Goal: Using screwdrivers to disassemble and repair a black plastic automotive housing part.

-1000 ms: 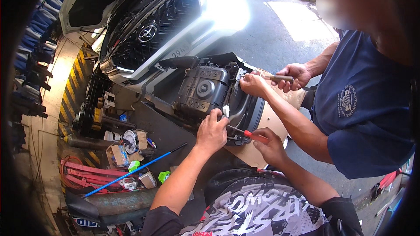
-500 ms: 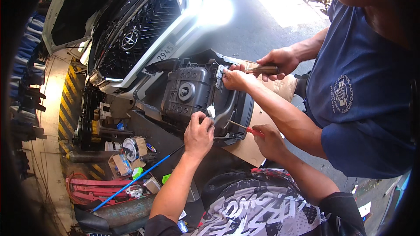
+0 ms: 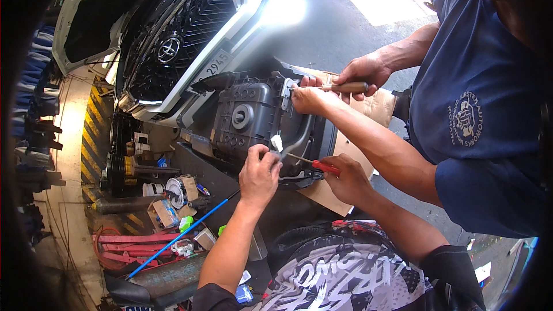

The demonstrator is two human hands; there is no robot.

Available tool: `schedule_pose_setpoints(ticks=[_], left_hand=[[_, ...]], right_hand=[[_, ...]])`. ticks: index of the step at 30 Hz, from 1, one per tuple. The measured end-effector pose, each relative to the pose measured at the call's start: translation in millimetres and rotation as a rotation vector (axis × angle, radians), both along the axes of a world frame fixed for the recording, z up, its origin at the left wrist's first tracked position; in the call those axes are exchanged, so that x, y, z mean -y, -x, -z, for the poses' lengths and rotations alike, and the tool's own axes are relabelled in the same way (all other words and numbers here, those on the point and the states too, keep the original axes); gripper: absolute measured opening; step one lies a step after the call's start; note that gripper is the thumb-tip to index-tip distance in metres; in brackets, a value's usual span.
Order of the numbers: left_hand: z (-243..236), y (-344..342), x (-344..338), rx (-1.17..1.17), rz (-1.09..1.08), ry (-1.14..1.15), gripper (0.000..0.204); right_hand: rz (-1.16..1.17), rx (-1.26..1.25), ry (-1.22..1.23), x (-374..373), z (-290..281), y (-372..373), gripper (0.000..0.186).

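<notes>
A black plastic headlight-like assembly with a round cap in its back lies in front of me. My left hand is closed at its near right corner, fingers pinched on a small grey part I cannot make out, beside a white connector. My right hand is wrapped round the red handle of a screwdriver. The screwdriver's thin shaft points left, its tip close to my left fingers. Across from me, a co-worker's hand grips a wooden-handled screwdriver; their other hand holds a metal bracket.
A white car's front stands at the far left with its hood raised. Flattened cardboard lies under the assembly. At lower left are a blue rod, red metal bars, small boxes and a cylinder.
My right hand has moved slightly up and left, bringing the red screwdriver's tip closer to my left fingers. My left hand and the co-worker's hands stay in nearly the same places.
</notes>
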State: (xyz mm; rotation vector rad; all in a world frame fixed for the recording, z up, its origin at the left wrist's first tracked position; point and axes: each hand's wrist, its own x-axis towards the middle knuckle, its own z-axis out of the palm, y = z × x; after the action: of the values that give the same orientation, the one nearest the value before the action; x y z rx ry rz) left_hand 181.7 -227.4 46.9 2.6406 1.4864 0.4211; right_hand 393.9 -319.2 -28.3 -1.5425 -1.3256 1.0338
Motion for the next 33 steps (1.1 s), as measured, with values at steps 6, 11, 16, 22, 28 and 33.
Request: schedule_pose_setpoints(ticks=[6,11,16,22,28,33], left_hand=[[-9,-2,1,-0.043,0.099,0.045,0.017],[3,1,2,-0.028,0.081,-0.015,0.021],[1,0,-2,0.172,0.007,0.052,0.025],[10,8,-10,0.697,-0.307,0.311,0.014],[-10,-10,-1,0.195,-0.111,0.082,0.025],[-11,-14,-2,-0.101,-0.034,0.061,0.032]], right_hand=[[-0.013,-0.02,-0.077,-5,-13,2,0.028],[-0.005,-0.017,-0.085,0,-12,0,0.029],[-0.022,-0.007,-0.022,-1,-22,-1,0.03],[-0.033,0.027,-0.094,0,-22,-2,0.03],[-0.017,0.012,-0.105,4,-25,-2,0.029],[-0.025,0.022,-0.074,4,-30,-2,0.029]])
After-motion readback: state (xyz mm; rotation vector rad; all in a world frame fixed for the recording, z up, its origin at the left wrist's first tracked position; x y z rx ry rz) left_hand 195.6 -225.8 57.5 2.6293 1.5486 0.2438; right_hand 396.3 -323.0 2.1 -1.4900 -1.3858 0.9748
